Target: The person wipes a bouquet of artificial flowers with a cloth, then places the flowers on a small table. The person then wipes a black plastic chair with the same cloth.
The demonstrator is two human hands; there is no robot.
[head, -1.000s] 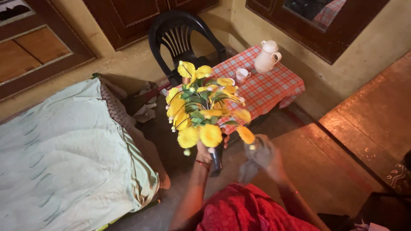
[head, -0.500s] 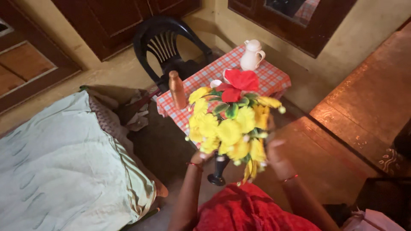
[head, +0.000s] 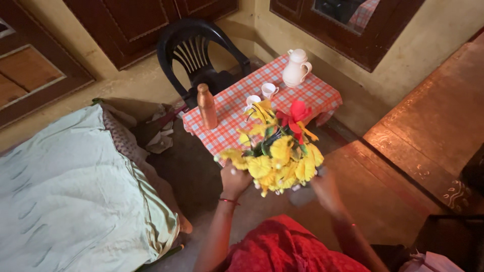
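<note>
Ruffled yellow flower bunch (head: pixel 276 158), hand-held.

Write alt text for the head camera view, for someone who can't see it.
A person's left hand and right hand hold a bunch of yellow and red flowers above a checked table bearing a copper bottle, white jug and cups. A black chair stands behind.

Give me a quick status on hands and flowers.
Left hand grips flower bunch from below. Right hand at its right side, grip unclear. Checked table just beyond.
</note>
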